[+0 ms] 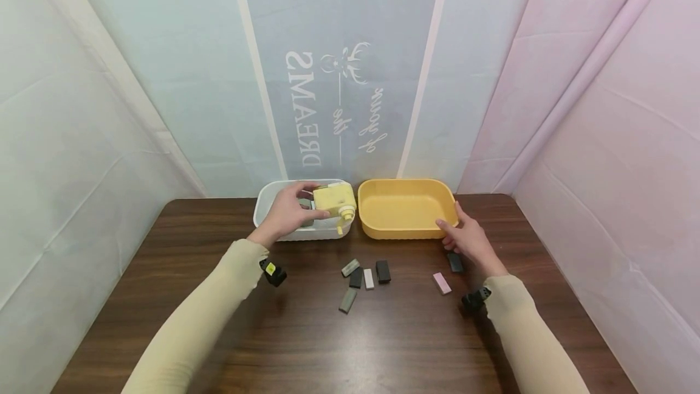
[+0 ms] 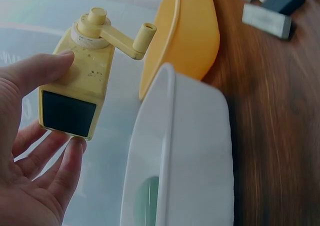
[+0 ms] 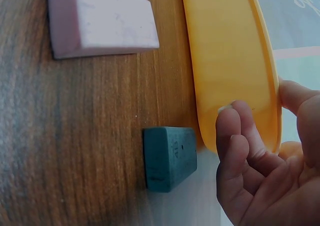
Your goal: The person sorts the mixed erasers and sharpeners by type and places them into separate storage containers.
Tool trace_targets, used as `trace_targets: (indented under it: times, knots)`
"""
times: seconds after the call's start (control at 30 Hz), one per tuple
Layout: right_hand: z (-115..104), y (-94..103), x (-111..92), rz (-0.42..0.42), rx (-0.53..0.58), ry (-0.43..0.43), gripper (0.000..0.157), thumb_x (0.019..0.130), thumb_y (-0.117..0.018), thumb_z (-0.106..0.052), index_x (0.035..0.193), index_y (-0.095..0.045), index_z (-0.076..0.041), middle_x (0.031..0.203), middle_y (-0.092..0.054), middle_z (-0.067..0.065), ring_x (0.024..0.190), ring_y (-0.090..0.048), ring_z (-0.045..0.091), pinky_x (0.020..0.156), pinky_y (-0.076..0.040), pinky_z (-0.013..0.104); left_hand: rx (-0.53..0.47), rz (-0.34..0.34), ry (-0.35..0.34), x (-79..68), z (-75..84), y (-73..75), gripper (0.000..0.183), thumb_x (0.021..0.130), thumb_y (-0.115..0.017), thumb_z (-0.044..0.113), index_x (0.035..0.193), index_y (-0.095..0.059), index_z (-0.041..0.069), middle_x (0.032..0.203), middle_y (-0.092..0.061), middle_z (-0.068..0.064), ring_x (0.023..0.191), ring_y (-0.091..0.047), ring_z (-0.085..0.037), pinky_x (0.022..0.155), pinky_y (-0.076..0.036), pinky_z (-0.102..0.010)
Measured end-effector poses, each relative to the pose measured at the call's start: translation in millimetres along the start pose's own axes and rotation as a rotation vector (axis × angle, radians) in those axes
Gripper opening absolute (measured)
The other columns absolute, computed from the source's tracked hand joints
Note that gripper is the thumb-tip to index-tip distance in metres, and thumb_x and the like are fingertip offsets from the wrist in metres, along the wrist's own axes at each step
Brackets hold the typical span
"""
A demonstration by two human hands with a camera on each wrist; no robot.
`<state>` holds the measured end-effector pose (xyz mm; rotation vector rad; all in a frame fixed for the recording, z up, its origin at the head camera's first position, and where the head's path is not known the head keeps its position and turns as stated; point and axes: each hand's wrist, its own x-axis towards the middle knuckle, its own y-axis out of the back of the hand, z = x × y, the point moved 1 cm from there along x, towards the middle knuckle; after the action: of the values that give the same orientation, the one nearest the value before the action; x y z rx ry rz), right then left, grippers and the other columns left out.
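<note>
My left hand (image 1: pixel 288 210) holds a yellow hand-crank pencil sharpener (image 1: pixel 335 199) over the white bin (image 1: pixel 319 234). In the left wrist view the thumb lies on the sharpener's (image 2: pixel 82 78) side and fingertips support it from below; its crank points toward the yellow bin (image 2: pixel 197 41). Something greenish (image 2: pixel 147 201) shows inside the white bin. At the right end of the yellow bin (image 1: pixel 404 234), my right hand (image 1: pixel 469 239) grips the rim, with fingers on both sides of the wall. A dark eraser-like block (image 3: pixel 172 158) lies just below that hand, a pink one (image 3: pixel 107 21) further left.
Several small blocks lie mid-table in front of the bins: black (image 1: pixel 383 272), white (image 1: pixel 369 279) and grey-green (image 1: pixel 347 300) among them. The bins stand side by side at the back edge of the brown wooden table (image 1: pixel 306 345), against a hanging curtain (image 1: pixel 350 17).
</note>
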<state>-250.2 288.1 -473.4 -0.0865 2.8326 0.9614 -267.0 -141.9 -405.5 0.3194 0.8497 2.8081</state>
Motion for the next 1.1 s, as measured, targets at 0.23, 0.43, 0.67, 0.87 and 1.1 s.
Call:
trace_targets:
  times: [0.23,0.43,0.67,0.87,1.1]
  knots:
    - [-0.4,0.6,-0.5,-0.005,-0.009,-0.006,0.095,0.096,-0.058,-0.057,0.161,-0.002,-0.015,0.075,-0.068,0.01,0.068,-0.066,0.022,0.06,-0.053,0.034,0.024,0.001,0.058,9.2,-10.2,7.8,0.071,0.074,-0.089,0.032,0.134,-0.059,0.009,0.126,-0.061,-0.01,0.115,-0.059,-0.031,0.087,-0.051,-0.045]
    - [-1.5,2.6,-1.3,-0.006,-0.03,-0.006,0.097,0.095,-0.057,-0.06,0.161,-0.001,-0.015,0.077,-0.067,0.009,0.07,-0.065,0.022,0.062,-0.053,0.033,0.027,0.002,0.108,22.2,-14.8,9.5,0.068,0.074,-0.088,0.031,0.132,-0.06,0.011,0.121,-0.063,-0.009,0.112,-0.06,-0.03,0.085,-0.052,-0.044]
    - [-1.8,1.7,-0.8,-0.003,-0.029,-0.005,0.096,0.096,-0.057,-0.058,0.161,-0.001,-0.016,0.075,-0.066,0.009,0.068,-0.065,0.021,0.061,-0.053,0.033,0.053,-0.01,0.132,35.8,-15.0,9.4,0.067,0.075,-0.087,0.028,0.133,-0.059,0.008,0.12,-0.063,-0.012,0.113,-0.06,-0.03,0.088,-0.05,-0.043]
    - [-1.8,1.4,-0.6,-0.009,-0.021,-0.016,0.095,0.096,-0.058,-0.056,0.161,-0.002,-0.016,0.076,-0.066,0.01,0.069,-0.064,0.023,0.062,-0.053,0.033,0.08,-0.024,0.143,47.3,-18.5,8.4,0.068,0.075,-0.087,0.026,0.133,-0.059,0.006,0.119,-0.064,-0.014,0.112,-0.061,-0.03,0.09,-0.05,-0.042]
    - [-2.9,1.9,-0.6,-0.013,-0.006,-0.014,0.095,0.095,-0.058,-0.058,0.161,-0.003,-0.017,0.076,-0.066,0.01,0.068,-0.065,0.022,0.06,-0.053,0.032,0.106,-0.074,0.152,58.2,-27.4,2.4,0.068,0.071,-0.087,0.018,0.132,-0.058,0.004,0.117,-0.065,-0.013,0.108,-0.062,-0.029,0.091,-0.05,-0.04]
